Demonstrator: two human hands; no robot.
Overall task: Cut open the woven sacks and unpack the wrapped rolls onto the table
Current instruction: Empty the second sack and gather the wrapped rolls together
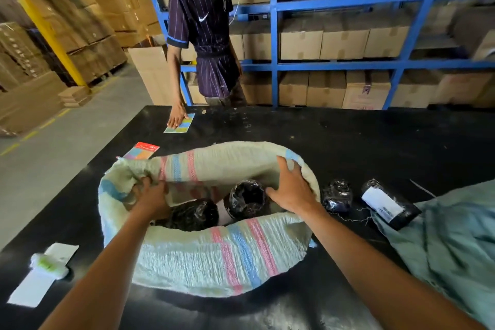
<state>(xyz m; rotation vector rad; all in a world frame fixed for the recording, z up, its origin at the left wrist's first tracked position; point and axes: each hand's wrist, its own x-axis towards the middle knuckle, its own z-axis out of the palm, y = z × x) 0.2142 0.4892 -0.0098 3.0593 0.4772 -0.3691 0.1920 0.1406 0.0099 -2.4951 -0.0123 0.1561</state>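
Observation:
A pale woven sack [203, 254] with pink and blue stripes lies open on the black table [375, 142], its mouth rolled down. Inside it I see two black plastic-wrapped rolls [247, 198], one upright and one [192, 214] lying lower left. My left hand [151, 197] grips the sack's rim at the left. My right hand [292, 187] presses on the far right rim with fingers spread over the cloth. Two more wrapped rolls rest on the table right of the sack: a round one [337, 195] and a labelled one [388, 202].
A second greenish sack [455, 249] lies at the right edge. Another person [206, 35] stands across the table, hand on a coloured card [180, 123]. A second card [142, 151], a white paper [37, 284] and a small wad sit at left. Blue shelving with cartons stands behind.

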